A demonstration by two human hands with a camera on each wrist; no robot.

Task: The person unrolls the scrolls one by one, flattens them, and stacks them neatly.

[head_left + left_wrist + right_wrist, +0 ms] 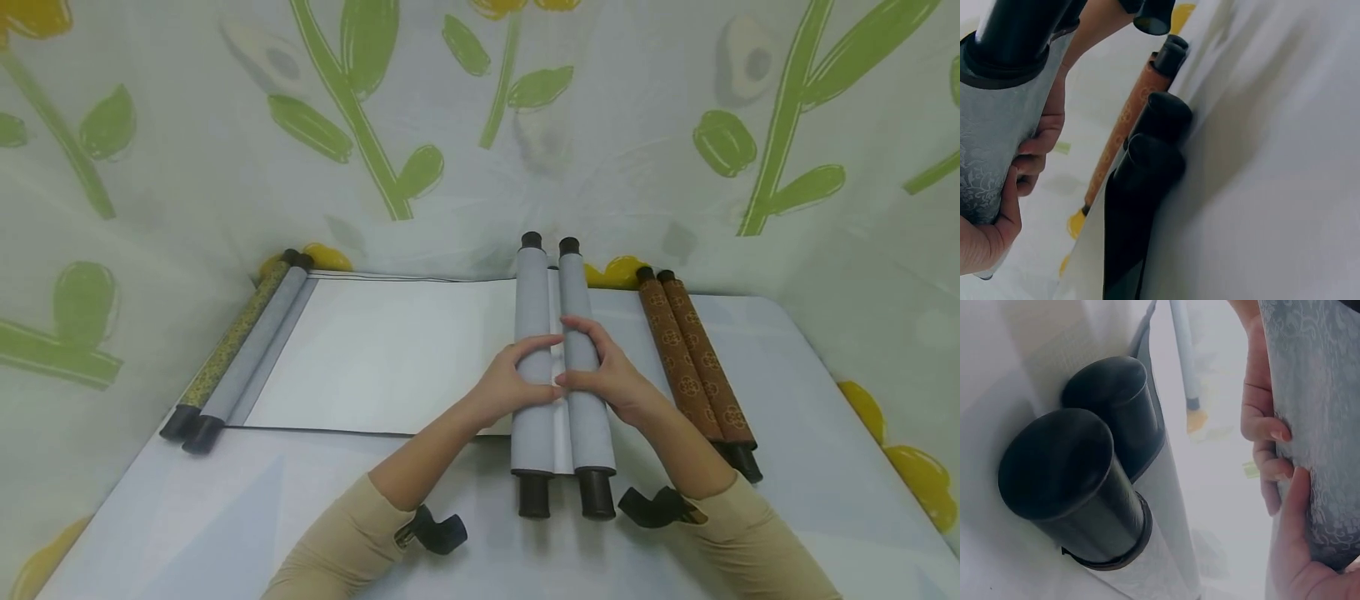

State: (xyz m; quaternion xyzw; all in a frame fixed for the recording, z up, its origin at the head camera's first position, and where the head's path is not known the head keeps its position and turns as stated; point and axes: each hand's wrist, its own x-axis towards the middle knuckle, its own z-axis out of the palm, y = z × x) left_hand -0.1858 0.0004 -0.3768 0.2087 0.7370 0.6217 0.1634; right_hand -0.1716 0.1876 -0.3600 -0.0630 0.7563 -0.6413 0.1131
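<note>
Head view: left hand [504, 385] curls round the left grey roll [532, 437]; right hand [619, 379] curls round the right grey roll [592, 437]. Fingertips of both reach a narrow pale strip [562, 446] between the rolls. Rolls nearly parallel, over mid-table [247, 508]; dark knobs [534, 497] at both ends. To their left, a white sheet [397, 354] lies spread, with a third grey roll [255, 343] at its far left and a yellow-green roll [238, 333] alongside. To their right, two brown patterned rolls [669, 354], side by side.

Left wrist view: digits close together at the edge of grey patterned fabric [991, 131].

Right wrist view: thumb and fingertips nearly meet on similar fabric; two dark knobs near the camera, their roll uncertain.
</note>
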